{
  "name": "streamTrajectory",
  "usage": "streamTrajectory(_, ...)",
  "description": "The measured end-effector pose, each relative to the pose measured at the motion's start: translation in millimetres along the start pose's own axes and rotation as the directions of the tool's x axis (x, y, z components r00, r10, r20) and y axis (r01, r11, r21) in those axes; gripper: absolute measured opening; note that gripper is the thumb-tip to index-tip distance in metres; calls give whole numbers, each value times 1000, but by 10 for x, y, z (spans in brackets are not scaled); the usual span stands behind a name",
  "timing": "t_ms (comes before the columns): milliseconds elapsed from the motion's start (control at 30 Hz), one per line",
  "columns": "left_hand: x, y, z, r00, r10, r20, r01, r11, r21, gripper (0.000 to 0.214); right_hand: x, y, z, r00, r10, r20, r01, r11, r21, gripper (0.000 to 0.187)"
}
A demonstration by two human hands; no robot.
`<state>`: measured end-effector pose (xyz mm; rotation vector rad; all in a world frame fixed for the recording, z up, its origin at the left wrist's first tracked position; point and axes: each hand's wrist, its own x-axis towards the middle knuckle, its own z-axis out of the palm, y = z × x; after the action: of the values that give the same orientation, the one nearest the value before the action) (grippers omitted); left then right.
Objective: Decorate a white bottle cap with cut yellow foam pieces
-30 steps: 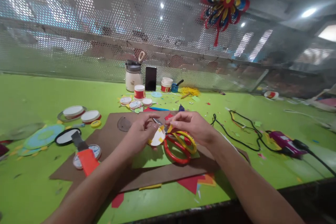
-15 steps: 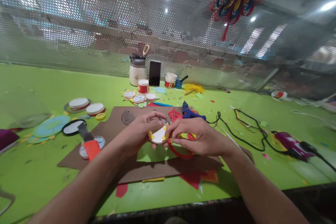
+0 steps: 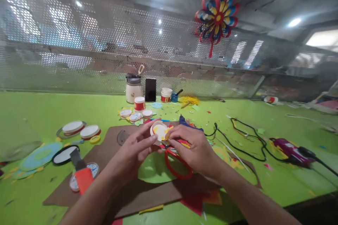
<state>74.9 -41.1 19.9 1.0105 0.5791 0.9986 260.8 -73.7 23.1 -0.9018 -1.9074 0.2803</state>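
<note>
My left hand (image 3: pixel 141 144) grips a small white round lid (image 3: pixel 159 130) by its edge, thumb across its face. Yellow paper pieces sit on the lid. My right hand (image 3: pixel 194 146) is closed in a pinch on a yellow paper piece (image 3: pixel 169 130) at the lid's right side. Below the right hand are red-handled scissors (image 3: pixel 179 174), with their blades mostly hidden. Green paper (image 3: pixel 150 170) and a brown cardboard sheet (image 3: pixel 148 197) lie beneath both hands. Just behind the right hand is a blue glue gun (image 3: pixel 183 121), partly covered.
White lids (image 3: pixel 89 132), a red-handled scraper (image 3: pixel 83 181) and a blue paper disc (image 3: pixel 42 156) are on the left. A jug (image 3: pixel 133 89), phone (image 3: pixel 150 90) and paint tubs (image 3: pixel 166 95) stand at the back. Black cable (image 3: pixel 250 154) runs to a purple device (image 3: pixel 292 152) at right.
The view has tilted up, so the table sits lower. The lid has tipped up towards me, and the right fingers now pinch a yellow piece at its edge.
</note>
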Motion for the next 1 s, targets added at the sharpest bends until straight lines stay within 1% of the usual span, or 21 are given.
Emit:
streamTrajectory(100, 25, -15, -2, 1000, 9, -12, -9, 1000, 27, 46, -6, -58, 1, 999, 28, -22, -27, 998, 50, 10)
streamTrajectory(167, 37, 3, -8, 1000, 4, -27, -4, 1000, 4, 44, 1, -106, -32, 996, 84, -43, -77, 986, 150, 10)
streamTrajectory(200, 41, 18, -13, 999, -2, -41, 1, 1000, -18, 42, 9, -125, -62, 989, 136, -56, -120, 966, 228, 9)
streamTrajectory(300, 43, 68, -25, 998, -28, -63, 23, 996, -84, 33, 52, -121, -185, 944, 327, -42, -272, 845, 461, 5)
streamTrajectory(400, 28, 90, -23, 998, -59, 9, 59, 991, -118, 28, 104, -16, -287, 890, 455, 20, -392, 743, 542, 7)
streamTrajectory(467, 13, 90, -15, 996, -77, 39, 82, 987, -136, 28, 131, 78, -302, 866, 495, 65, -436, 686, 582, 11)
streamTrajectory(500, 5, 89, -12, 996, -85, 31, 88, 986, -142, 27, 139, 120, -293, 859, 504, 91, -448, 654, 609, 13)
streamTrajectory(600, -16, 90, -14, 994, -102, -42, 95, 984, -149, 23, 149, 204, -231, 845, 511, 159, -468, 562, 682, 18)
streamTrajectory(633, -21, 92, -19, 993, -105, -50, 96, 983, -154, 22, 147, 215, -210, 839, 515, 175, -474, 536, 698, 19)
streamTrajectory(700, -31, 98, -32, 994, -107, -13, 104, 982, -155, 23, 139, 219, -177, 829, 526, 190, -482, 498, 721, 21)
streamTrajectory(767, -36, 103, -44, 993, -103, 61, 110, 985, -136, 28, 129, 207, -161, 822, 537, 190, -486, 487, 725, 21)
streamTrajectory(833, -38, 105, -52, 990, -86, 109, 98, 990, -107, 36, 122, 189, -155, 816, 548, 183, -492, 492, 718, 20)
streamTrajectory(933, -40, 101, -57, 991, -68, 119, 77, 994, -75, 40, 119, 153, -146, 809, 573, 131, -485, 524, 700, 19)
streamTrajectory(1000, -51, 97, -50, 986, -85, 142, 92, 995, -42, 43, 120, 119, -135, 800, 592, 94, -483, 544, 686, 18)
